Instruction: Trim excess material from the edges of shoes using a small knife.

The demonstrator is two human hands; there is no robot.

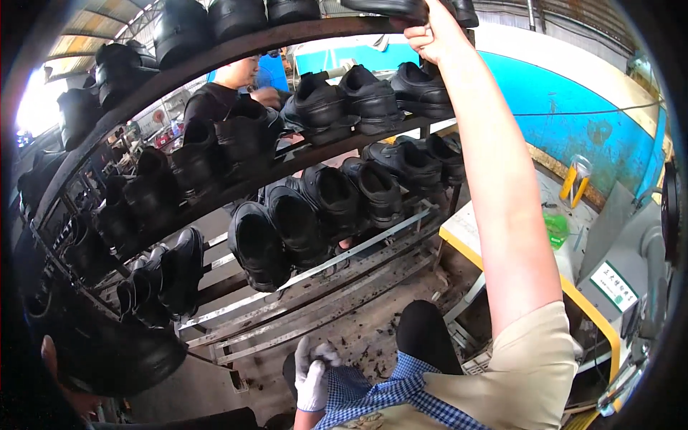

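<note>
Head view: with left hand point(313, 374) half-curled, seemingly empty, gripping black shoe point(387, 7) in curled right hand point(424, 39) at far rack point(315, 30); keep level.

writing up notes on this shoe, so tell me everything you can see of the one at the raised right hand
The shoe is black and smooth, with a slight sheen that looks like leather or something similar. Only its lower part shows, as the picture's top edge cuts it off. It lies roughly lengthwise across the view, at the rack's top rail, with the bare right hand gripping it near its right end. Whether it also touches the rail is unclear; its opening is out of view.
</note>
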